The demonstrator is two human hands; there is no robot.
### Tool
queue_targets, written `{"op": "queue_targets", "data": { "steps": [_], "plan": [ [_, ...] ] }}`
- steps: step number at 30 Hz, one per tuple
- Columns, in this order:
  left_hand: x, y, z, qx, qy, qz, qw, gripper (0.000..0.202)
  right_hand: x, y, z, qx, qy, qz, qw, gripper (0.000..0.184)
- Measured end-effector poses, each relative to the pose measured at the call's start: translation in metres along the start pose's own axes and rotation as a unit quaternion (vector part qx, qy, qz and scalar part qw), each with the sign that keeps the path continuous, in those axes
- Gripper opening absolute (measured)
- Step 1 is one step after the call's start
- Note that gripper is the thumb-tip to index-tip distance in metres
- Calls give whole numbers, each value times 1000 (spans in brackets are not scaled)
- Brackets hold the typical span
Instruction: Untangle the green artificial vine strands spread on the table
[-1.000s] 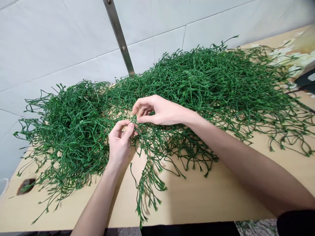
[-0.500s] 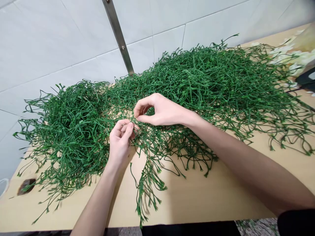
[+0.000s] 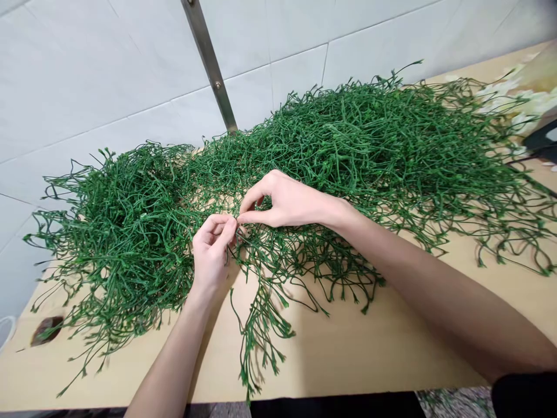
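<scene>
Passage is offered over the near pale wooden tabletop (image 3: 365,348) between the bare left forearm (image 3: 174,354) and bare right forearm (image 3: 413,278), interrupted by a trailing bunch of thin green stems (image 3: 261,313), while the far side is blocked by a tangled green plastic-looking heap (image 3: 369,133) and the white tiled wall (image 3: 87,75).

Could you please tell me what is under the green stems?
Under the green stems is a pale tabletop, visible through gaps. Where the stems are dense, they cover whatever is beneath, so I cannot see it.
</scene>
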State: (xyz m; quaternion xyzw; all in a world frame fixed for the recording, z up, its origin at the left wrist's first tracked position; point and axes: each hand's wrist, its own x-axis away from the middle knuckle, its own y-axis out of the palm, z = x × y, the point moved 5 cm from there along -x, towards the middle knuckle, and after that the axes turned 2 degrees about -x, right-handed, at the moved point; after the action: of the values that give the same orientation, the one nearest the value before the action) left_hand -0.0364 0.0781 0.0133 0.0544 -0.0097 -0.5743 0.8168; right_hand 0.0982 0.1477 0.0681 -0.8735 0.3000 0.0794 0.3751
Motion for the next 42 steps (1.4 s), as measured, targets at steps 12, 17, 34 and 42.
{"op": "queue_targets", "data": {
  "steps": [12,17,34,42],
  "plan": [
    [-2,2,-8,11,0,-24,1000,31,-3,22,4,178,12,14,984,25],
    [1,7,-5,62,-37,-38,997,34,-4,24,0,120,-35,62,990,22],
    [-1,1,-5,47,-18,-2,999,25,0,5,6,-18,71,19,997,30],
    [-3,-2,-8,25,-22,7,999,30,-1,13,12,-137,66,-51,987,18]
  ]
}}
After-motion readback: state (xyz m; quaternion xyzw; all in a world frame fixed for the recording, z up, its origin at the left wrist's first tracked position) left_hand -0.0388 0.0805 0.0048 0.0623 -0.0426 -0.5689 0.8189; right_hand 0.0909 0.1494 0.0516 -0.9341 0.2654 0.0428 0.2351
